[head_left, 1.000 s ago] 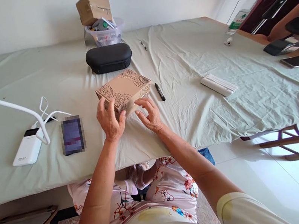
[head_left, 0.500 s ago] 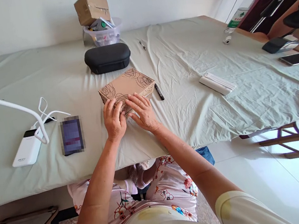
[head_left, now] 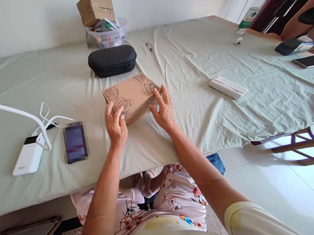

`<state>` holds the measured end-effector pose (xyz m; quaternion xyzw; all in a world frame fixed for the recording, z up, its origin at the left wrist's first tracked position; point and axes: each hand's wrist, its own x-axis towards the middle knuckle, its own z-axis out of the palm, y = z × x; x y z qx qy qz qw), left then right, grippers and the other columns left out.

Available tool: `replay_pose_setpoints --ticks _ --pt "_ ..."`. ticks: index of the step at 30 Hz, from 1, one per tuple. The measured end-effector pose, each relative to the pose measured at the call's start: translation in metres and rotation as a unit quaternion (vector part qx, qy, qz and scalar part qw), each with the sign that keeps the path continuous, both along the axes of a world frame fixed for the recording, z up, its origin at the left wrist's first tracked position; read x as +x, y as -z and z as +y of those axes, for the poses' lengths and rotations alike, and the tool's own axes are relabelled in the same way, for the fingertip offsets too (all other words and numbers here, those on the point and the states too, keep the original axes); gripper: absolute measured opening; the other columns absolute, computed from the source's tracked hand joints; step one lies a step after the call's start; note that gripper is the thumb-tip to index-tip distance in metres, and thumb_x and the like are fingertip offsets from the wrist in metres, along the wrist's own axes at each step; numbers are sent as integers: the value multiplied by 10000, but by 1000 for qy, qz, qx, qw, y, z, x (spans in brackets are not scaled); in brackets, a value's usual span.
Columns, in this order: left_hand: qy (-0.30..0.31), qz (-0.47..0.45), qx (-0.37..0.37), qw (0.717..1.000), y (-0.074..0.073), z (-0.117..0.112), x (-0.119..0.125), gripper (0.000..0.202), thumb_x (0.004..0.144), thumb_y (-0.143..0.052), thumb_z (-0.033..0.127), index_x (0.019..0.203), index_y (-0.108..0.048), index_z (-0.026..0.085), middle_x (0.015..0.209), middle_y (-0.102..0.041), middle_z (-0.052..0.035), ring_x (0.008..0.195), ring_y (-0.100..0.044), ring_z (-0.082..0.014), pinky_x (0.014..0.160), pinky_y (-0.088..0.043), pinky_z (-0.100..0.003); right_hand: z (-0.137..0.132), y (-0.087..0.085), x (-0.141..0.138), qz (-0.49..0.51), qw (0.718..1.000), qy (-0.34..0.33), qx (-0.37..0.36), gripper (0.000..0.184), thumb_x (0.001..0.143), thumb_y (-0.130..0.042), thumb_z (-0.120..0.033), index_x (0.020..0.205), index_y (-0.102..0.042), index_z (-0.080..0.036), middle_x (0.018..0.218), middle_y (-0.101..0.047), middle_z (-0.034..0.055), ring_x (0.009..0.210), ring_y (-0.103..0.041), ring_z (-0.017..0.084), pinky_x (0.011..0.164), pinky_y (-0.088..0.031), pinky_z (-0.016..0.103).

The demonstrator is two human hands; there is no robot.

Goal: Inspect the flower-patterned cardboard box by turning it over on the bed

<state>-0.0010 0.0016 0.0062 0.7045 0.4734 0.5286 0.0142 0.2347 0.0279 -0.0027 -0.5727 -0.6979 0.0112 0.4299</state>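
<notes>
Touches the cardboard box (head_left: 132,95) on the cloth-covered tabletop (head_left: 206,125), near the black case (head_left: 113,60), with the left hand (head_left: 116,127) along its left side and the right hand (head_left: 163,112) at its right corner, fingers (head_left: 166,95) of both loosely spread rather than closed around it.

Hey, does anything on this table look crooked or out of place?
Yes, mildly: the plain cardboard box at the back looks askew, perched tilted atop the plastic basket, and the tablecloth is creased on the right. No spill shows.
</notes>
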Motion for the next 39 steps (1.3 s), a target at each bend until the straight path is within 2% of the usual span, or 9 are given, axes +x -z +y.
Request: replay_pose_setpoints --ticks 5,9,11,16,19,22,30,35,39 --pt "-26 -68 -40 997 4 3 -3 429 1077 -430 407 1349 -672 180 1639 -483 -170 1559 -449 -268 1319 -348 -425 2 7 -2 32 997 -64 -24 784 1011 -482 -331 1728 -176 -246 1771 -277 67 1665 -230 279 1355 -282 575" --pt "-15 -128 -116 985 8 6 -8 614 1047 -481 402 1621 -387 205 1649 -502 -145 1548 -479 -233 1300 -385 -376 -3 6 -10 49 995 -77 -39 915 963 -509 -271 1742 -32 -216 1790 -217 57 1663 -241 247 1348 -332 511" --pt "-21 -145 -154 977 10 8 -9 710 1021 -511 386 1663 -281 187 1637 -516 -160 1513 -528 -238 1271 -427 -378 -6 5 -13 68 994 -69 -53 967 939 -529 -261 1737 12 -185 1794 -185 77 1656 -262 251 1314 -399 479" --pt "-65 -102 -186 975 8 8 -6 682 935 -550 277 1580 -411 104 1628 -516 -196 1513 -526 -275 1259 -446 -398 -9 2 -15 58 994 -47 -83 992 914 -563 -259 1720 -1 -120 1771 -242 154 1564 -448 306 1197 -528 440" --pt "-90 -74 -223 968 3 6 -2 655 952 -514 283 1568 -430 76 1608 -529 -222 1495 -543 -311 1230 -483 -451 -9 0 -15 44 994 -32 -100 1000 909 -558 -269 1720 12 -129 1756 -272 178 1393 -627 337 1105 -585 481" --pt "-99 -53 -259 959 1 6 -2 653 974 -491 307 1572 -420 56 1568 -561 -253 1475 -563 -338 1202 -505 -485 -10 -2 -16 43 994 -23 -102 1028 888 -556 -283 1726 26 -154 1747 -290 182 1240 -711 342 1038 -609 527" --pt "-112 -29 -235 965 10 8 -6 860 851 -708 299 1608 -360 87 1575 -554 -247 1445 -583 -353 1186 -520 -467 -11 -3 -14 51 993 -17 -106 1028 891 -540 -310 1736 39 -229 1709 -396 132 1094 -741 313 993 -625 535" --pt "-139 -31 -231 963 4 7 -6 812 842 -728 276 1573 -421 105 1537 -583 -246 1418 -594 -377 1193 -500 -495 -8 -2 -12 77 993 -10 -87 1017 904 -569 -356 1741 0 -265 1697 -416 128 1011 -739 261 993 -623 495" --pt "-130 -35 -195 971 4 8 -8 729 859 -726 352 1508 -489 119 1468 -640 -226 1328 -648 -357 1138 -531 -469 -6 -2 -10 108 992 -10 -67 994 939 -578 -391 1738 -4 -253 1443 -657 140 928 -720 233 925 -631 456"
